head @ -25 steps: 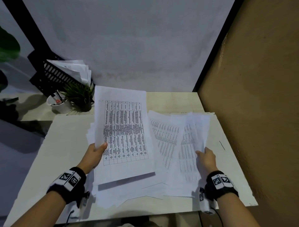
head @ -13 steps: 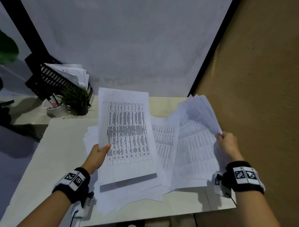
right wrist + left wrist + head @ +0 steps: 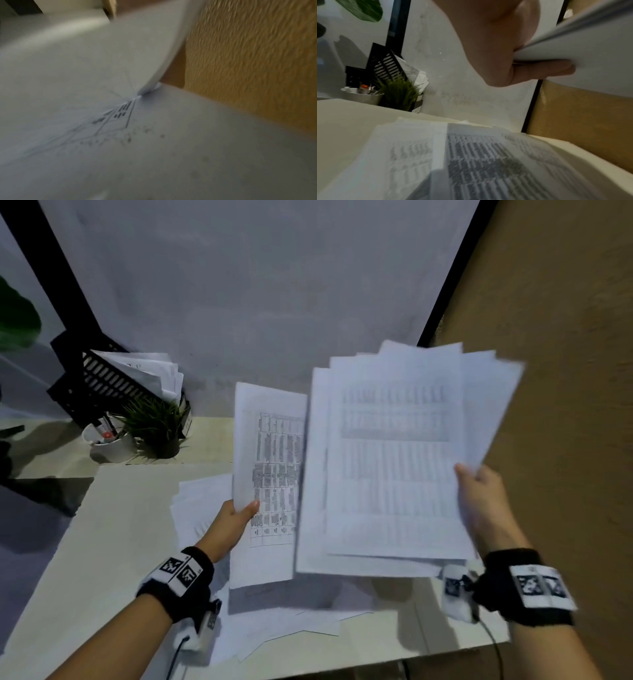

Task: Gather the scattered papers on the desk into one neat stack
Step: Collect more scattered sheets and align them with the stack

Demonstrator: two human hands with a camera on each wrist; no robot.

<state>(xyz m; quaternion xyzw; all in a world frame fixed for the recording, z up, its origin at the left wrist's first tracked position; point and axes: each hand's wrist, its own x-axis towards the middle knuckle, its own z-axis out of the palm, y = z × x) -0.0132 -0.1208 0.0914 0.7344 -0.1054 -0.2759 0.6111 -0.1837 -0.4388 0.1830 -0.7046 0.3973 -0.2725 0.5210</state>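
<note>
My left hand [image 3: 239, 510] pinches the left edge of a printed sheet bundle [image 3: 267, 484], held up over the desk [image 3: 113, 542]; the left wrist view shows thumb and fingers [image 3: 544, 69] clamped on its edge. My right hand [image 3: 474, 484] grips the right edge of a fanned bundle of several printed sheets [image 3: 394, 467], lifted off the desk and overlapping the left bundle. In the right wrist view only blurred paper [image 3: 120, 121] shows, hiding the fingers. More loose papers [image 3: 202, 508] lie flat on the desk beneath both bundles, also seen from the left wrist as loose papers [image 3: 471, 162].
At the desk's back left stand a black paper tray [image 3: 99, 378] holding sheets, a small green plant [image 3: 157, 426] and a white cup [image 3: 109, 443] with pens. A grey wall panel [image 3: 274, 302] backs the desk. A tan wall [image 3: 565, 405] runs close along the right.
My right hand has lifted its fanned bundle off the desk and swung it up and leftward over the left bundle. The left hand has raised its sheets slightly.
</note>
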